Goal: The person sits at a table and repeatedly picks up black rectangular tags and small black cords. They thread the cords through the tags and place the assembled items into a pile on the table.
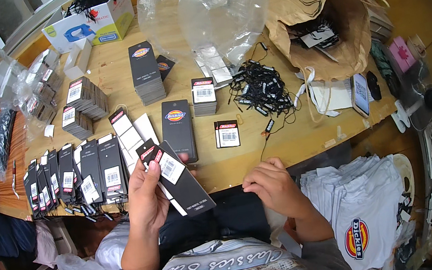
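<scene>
Here the left hand (146,197) grips black tags (177,178) with white labels; the right hand (272,185), at three o'clock, curls empty by the table (296,139) edge.

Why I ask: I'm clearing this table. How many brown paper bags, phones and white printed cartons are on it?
Brown paper bag: 1
Phone: 1
White printed carton: 1
Total: 3
</scene>
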Tool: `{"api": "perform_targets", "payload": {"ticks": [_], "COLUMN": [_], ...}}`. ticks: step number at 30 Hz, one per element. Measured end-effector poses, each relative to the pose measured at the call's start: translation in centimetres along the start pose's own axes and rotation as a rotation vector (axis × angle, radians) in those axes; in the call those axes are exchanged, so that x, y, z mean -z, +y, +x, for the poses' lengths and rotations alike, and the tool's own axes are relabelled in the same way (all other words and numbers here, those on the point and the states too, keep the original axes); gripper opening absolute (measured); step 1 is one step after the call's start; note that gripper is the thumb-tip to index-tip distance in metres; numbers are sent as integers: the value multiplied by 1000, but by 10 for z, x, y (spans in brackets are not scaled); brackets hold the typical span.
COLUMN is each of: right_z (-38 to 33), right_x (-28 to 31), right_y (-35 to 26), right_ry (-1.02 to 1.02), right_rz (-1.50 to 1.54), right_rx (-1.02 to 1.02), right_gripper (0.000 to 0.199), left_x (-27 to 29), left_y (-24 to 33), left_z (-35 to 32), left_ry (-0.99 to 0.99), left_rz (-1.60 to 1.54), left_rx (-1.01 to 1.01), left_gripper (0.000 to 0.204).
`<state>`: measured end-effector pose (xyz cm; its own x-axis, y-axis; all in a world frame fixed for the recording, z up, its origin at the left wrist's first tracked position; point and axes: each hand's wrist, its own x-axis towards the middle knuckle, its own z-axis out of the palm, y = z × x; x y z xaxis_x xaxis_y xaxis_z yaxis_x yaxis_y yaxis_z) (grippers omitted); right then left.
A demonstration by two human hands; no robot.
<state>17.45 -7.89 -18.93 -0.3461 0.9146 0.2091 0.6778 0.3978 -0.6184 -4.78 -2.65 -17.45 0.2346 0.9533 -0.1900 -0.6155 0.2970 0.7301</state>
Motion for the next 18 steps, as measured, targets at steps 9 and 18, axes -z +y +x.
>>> {"api": "perform_targets", "payload": {"ticks": [9,18], "right_z": [28,53], "right_x": [27,29], "right_y": [44,67], "right_ry": [490,326], "right_rz": [-161,-290], "right_rx": [-445,-612], "right_gripper": [9,12], "left_x": [-1,-15], "left_y": [-9,-19], "left_z": [7,8], "left_ry": [-154,-124], "left_rz": [-244,-77], "left_rx": [190,211], "left_gripper": [29,26]}}
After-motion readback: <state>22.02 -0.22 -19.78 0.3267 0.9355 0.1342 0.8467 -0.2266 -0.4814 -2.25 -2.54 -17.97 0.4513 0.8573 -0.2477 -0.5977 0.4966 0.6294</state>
